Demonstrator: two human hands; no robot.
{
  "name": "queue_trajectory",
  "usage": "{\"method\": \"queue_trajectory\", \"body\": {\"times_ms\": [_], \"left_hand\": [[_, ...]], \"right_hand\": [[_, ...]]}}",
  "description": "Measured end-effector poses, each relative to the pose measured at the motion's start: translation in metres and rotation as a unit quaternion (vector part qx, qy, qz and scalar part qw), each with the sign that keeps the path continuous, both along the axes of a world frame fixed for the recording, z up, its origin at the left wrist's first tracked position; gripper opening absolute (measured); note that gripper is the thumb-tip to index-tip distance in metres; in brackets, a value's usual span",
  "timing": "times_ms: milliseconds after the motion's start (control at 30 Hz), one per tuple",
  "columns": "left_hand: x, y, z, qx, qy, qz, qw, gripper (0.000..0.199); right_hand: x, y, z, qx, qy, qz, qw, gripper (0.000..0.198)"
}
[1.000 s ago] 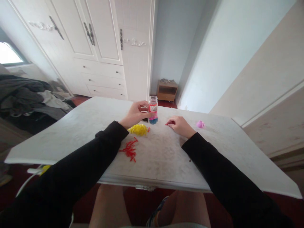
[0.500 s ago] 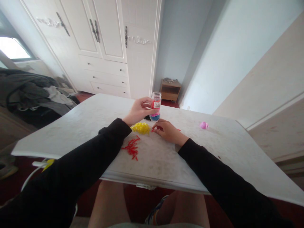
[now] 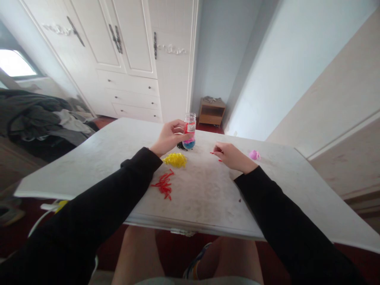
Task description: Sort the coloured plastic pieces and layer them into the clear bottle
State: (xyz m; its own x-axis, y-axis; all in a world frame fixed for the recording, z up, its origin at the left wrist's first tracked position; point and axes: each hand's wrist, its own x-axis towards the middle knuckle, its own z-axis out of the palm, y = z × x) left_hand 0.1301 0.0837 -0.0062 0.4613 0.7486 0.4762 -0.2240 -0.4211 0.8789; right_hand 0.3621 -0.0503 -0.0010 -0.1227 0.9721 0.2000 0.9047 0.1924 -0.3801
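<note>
In my left hand (image 3: 170, 137) is a small clear jar (image 3: 189, 130), upright and without a lid. Blue, pink and red bits show inside it, and a white label is on its side. My right hand (image 3: 227, 154) is closed in a pinch over the table, a thin red strip (image 3: 211, 152) poking out from the fingertips. Just below those fingers lies another short red piece (image 3: 220, 160). A pile of yellow strips (image 3: 175, 160) rests near my left wrist, with loose red strips (image 3: 164, 184) closer to me. Something black (image 3: 181, 146) sits partly hidden behind the jar.
Right of my right hand is a pink-purple bundle (image 3: 254, 154) on the white table (image 3: 202, 206). A dark speck (image 3: 240, 200) lies by my right sleeve. Beyond stand a white wardrobe (image 3: 127, 79) and a small wooden cabinet (image 3: 211, 111); clothes (image 3: 41, 118) are heaped at left.
My right hand has moved right, away from beside the yellow pile, with a red strip in its fingers. The jar in my left hand has shifted slightly left.
</note>
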Motion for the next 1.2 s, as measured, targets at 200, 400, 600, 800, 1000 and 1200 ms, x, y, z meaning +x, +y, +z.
{"method": "queue_trajectory", "body": {"times_ms": [200, 400, 600, 800, 1000, 1200], "left_hand": [[0.000, -0.001, -0.001, 0.013, 0.014, -0.006, 1.000, 0.039], [-0.001, -0.003, 0.000, 0.026, 0.024, -0.007, 0.999, 0.039], [-0.001, -0.003, -0.004, 0.074, 0.051, -0.002, 0.996, 0.034], [-0.004, -0.007, 0.000, 0.214, 0.115, 0.024, 0.970, 0.029], [-0.007, -0.008, 0.000, 0.265, 0.144, 0.030, 0.953, 0.028], [-0.005, -0.008, -0.003, 0.279, 0.156, 0.004, 0.948, 0.034]], "right_hand": [[0.023, -0.008, 0.010, -0.071, -0.012, -0.055, 0.996, 0.011], [0.026, -0.008, 0.007, -0.137, -0.022, -0.041, 0.989, 0.006], [0.023, -0.008, 0.004, -0.104, -0.063, -0.012, 0.992, 0.019], [0.009, -0.007, 0.011, 0.043, 0.030, -0.046, 0.998, 0.015], [-0.007, -0.011, 0.016, 0.199, 0.125, -0.021, 0.972, 0.009], [-0.016, -0.012, 0.013, 0.218, 0.099, 0.007, 0.971, 0.009]]}}
